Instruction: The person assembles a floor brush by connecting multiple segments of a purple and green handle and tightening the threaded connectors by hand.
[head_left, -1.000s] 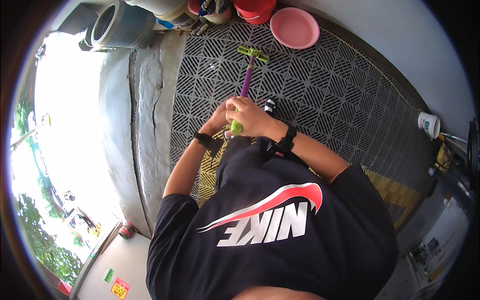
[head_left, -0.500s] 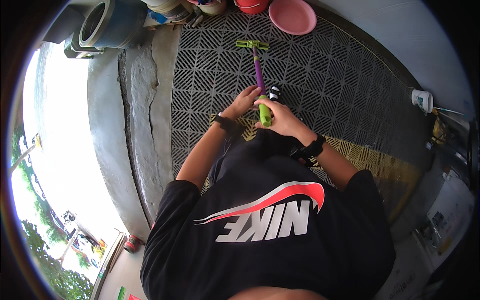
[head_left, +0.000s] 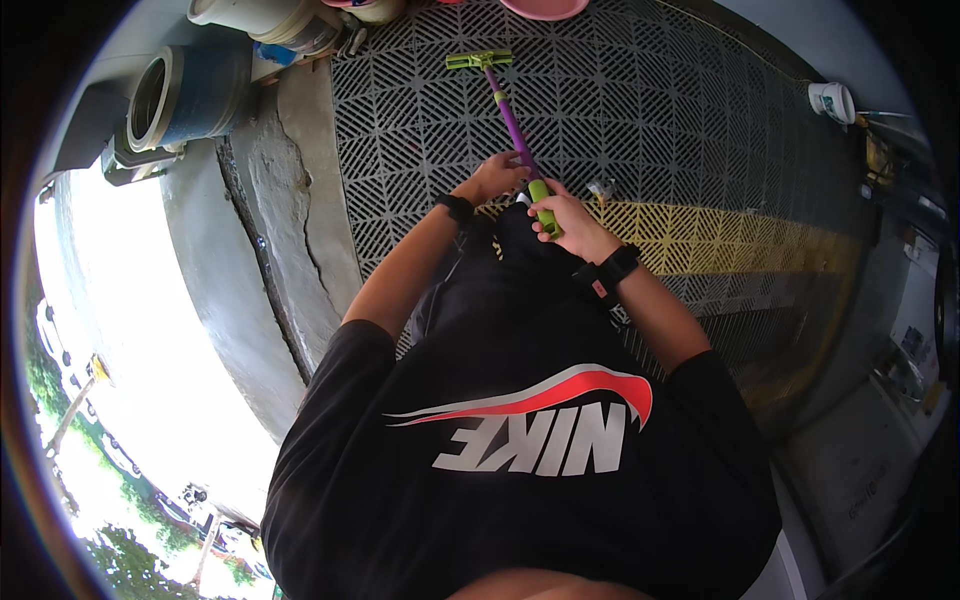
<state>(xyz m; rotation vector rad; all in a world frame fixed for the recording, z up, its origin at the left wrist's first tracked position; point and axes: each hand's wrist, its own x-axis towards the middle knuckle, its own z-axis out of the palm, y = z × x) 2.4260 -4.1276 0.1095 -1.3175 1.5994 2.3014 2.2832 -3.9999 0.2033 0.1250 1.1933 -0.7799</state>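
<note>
A mop [head_left: 508, 115] with a purple pole and a narrow green crosswise head lies stretched out in front of me. Its head is at the far end, by the floor mat. My right hand [head_left: 572, 220] is closed round the thick green grip at the near end. Just ahead and to the left, my left hand [head_left: 497, 178] has its fingers curled against the lower purple part of the pole. Some of these fingertips are hard to separate from the pole. Black bands sit on both wrists.
Black and yellow grid matting [head_left: 700, 235] covers the floor. A blue barrel [head_left: 205, 95] and white buckets [head_left: 305, 25] stand at the far left, with a pink basin [head_left: 545, 8] at the far edge. A white bucket [head_left: 832, 102] is by the right wall. Cracked concrete [head_left: 270, 190] runs along the left.
The view has shifted, with the basin and mop head nearer the top edge. My right hand has turned and moved slightly right with the green grip. The mop slants more to the left at its far end.
</note>
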